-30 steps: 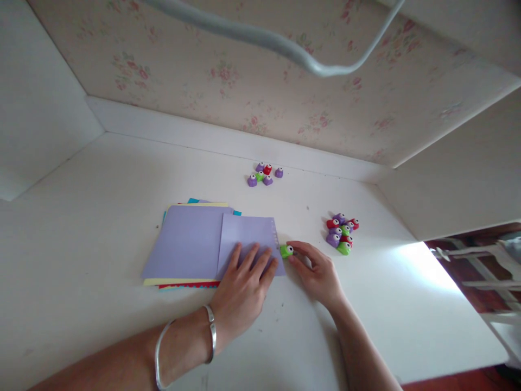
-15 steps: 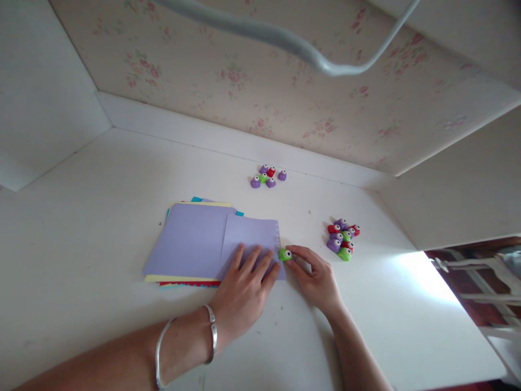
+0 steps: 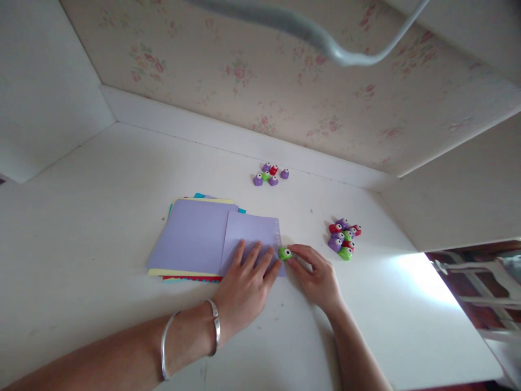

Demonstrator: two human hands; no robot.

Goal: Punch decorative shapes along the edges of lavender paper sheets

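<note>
My left hand lies flat with fingers spread on a small purple sheet of paper. A row of little punched holes runs down the sheet's right edge. At that edge sits a green craft paper punch with a white top and a dark star-like mark. My right hand grips the punch from the right between thumb and fingers. The small sheet overlaps a larger purple sheet, which tops a stack with yellow, red and blue paper showing at its edges.
Several purple, red and green punches stand near the wall. Another cluster of punches is to the right of my right hand. The white table meets a low board at the back. A pale cable hangs across the top.
The view has shifted slightly. Both hands, the sheet and the green punch keep nearly the same places relative to each other.
</note>
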